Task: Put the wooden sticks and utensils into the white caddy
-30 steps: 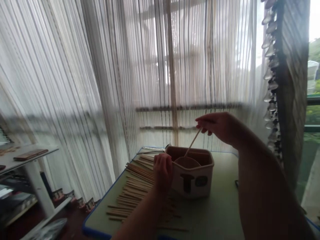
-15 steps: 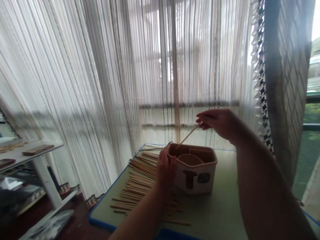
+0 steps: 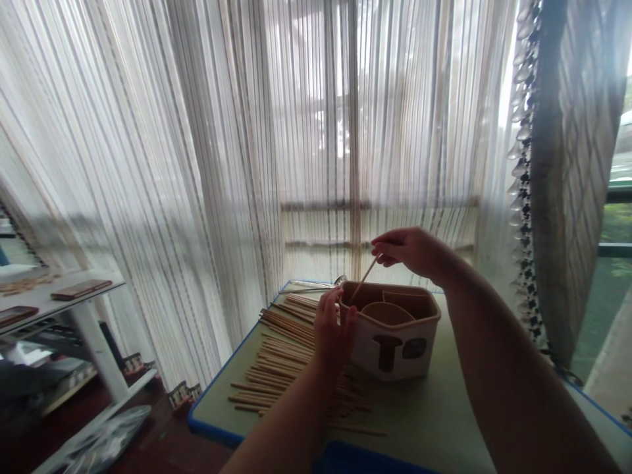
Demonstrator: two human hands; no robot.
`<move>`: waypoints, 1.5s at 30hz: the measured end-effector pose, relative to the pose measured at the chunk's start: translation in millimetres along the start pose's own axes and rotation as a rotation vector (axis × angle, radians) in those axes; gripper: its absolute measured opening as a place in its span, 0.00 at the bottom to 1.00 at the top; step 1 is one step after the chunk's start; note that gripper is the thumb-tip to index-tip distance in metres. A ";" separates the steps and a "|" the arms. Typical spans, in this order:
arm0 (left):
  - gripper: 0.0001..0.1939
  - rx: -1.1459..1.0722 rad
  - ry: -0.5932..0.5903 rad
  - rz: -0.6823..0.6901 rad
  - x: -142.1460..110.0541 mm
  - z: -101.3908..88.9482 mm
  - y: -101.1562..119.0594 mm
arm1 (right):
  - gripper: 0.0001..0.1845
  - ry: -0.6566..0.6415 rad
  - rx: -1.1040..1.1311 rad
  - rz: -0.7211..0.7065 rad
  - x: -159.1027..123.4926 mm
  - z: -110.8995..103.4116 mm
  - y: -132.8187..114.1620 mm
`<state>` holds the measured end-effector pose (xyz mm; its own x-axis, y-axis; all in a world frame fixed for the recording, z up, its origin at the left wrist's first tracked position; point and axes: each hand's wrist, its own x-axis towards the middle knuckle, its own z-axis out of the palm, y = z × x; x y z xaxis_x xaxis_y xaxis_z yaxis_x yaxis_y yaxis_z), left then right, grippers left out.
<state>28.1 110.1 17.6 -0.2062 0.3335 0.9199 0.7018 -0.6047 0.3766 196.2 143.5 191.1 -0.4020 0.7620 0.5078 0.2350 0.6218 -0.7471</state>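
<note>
A white utensil holder [image 3: 364, 343] with a brown divided inside stands upright on the small table. My left hand [image 3: 334, 332] grips its left end, fingers at the rim. Above the holder, my right hand [image 3: 409, 251] pinches the upper end of a thin wooden chopstick [image 3: 366, 275]. That stick slants down to the left, its lower end inside the left compartment. Many loose chopsticks [image 3: 281, 365] lie in a spread pile left of the holder, partly hidden by my left forearm. Behind my left hand a long-handled metal utensil [image 3: 340, 281] shows in part.
The pale green table [image 3: 439, 401] has a blue edge. Striped sheer curtains [image 3: 237, 164] hang just behind it. At the left, a white table [image 3: 54, 296] bears phone-like flat objects [image 3: 81, 289] and small light-coloured pieces.
My right hand has come lower and to the left, and the chopstick stands steeper with its end deeper in the holder. My left hand still grips the holder. The view has shifted slightly.
</note>
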 end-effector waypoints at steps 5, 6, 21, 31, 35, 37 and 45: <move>0.13 -0.037 0.005 0.008 0.4 -5.7 4.8 | 0.05 -0.045 0.040 0.119 -0.1 10.0 -3.0; 0.13 -0.040 0.006 0.009 0.8 -6.3 5.0 | 0.05 -0.062 0.053 0.134 0.6 11.5 -2.8; 0.12 -0.086 0.023 0.000 4.2 -6.1 1.9 | 0.12 -0.212 -0.454 -0.056 14.3 23.7 32.6; 0.12 -0.082 0.001 0.011 3.6 -8.0 2.8 | 0.08 -0.113 -0.555 -0.199 10.7 56.0 16.1; 0.12 -0.083 -0.003 -0.006 2.4 -7.1 1.1 | 0.10 -0.129 -0.562 -0.215 11.1 62.6 16.0; 0.12 -0.072 0.000 -0.004 1.8 -7.2 0.5 | 0.12 -0.117 -0.604 -0.223 12.0 63.4 17.8; 0.13 -0.045 -0.009 0.013 1.5 -7.8 -0.4 | 0.16 -0.079 -0.607 -0.253 15.7 68.4 24.7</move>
<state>22.2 105.2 19.7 -0.1908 0.3320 0.9238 0.6727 -0.6412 0.3694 135.1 158.5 151.3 -0.5682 0.5780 0.5857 0.5730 0.7888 -0.2224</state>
